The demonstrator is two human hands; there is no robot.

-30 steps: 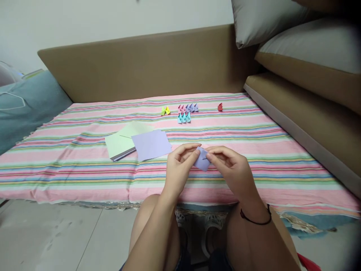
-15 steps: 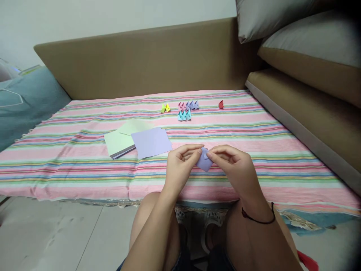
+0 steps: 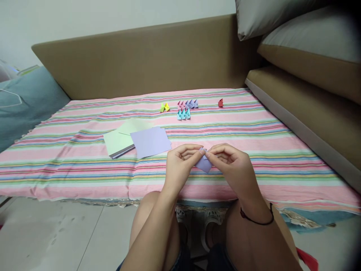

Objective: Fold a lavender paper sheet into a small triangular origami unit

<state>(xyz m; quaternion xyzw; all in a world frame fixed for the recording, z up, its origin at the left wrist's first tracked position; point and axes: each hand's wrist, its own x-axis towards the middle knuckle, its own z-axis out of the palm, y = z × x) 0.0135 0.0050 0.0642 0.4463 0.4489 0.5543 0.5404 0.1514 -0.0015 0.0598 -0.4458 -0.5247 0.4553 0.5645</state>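
Observation:
A small folded lilac paper piece point(image 3: 203, 162) is pinched between both of my hands above the striped bedsheet point(image 3: 254, 150). My left hand point(image 3: 180, 165) grips its left side with thumb and fingertips closed. My right hand point(image 3: 234, 167) pinches its top right edge; a black cord sits on that wrist. To the left lies a stack of paper sheets, a lilac sheet point(image 3: 150, 141) on top and pale green sheets point(image 3: 117, 142) under it. Farther back stand several small folded paper pieces: yellow-green ones point(image 3: 165, 107), pink and purple ones point(image 3: 187, 104), blue ones point(image 3: 184, 114) and a red one point(image 3: 220, 102).
The sheet covers a bed or sofa with a tan backboard point(image 3: 146, 60). Tan and grey cushions point(image 3: 304, 56) are stacked at the right. A teal blanket point(image 3: 25, 105) lies at the far left. My bare knees and a tiled floor point(image 3: 56, 237) are below the bed's edge.
My fingers have closed in slightly on the lilac piece, folding its top tighter. The view has tilted a little; the things on the sheet have not moved.

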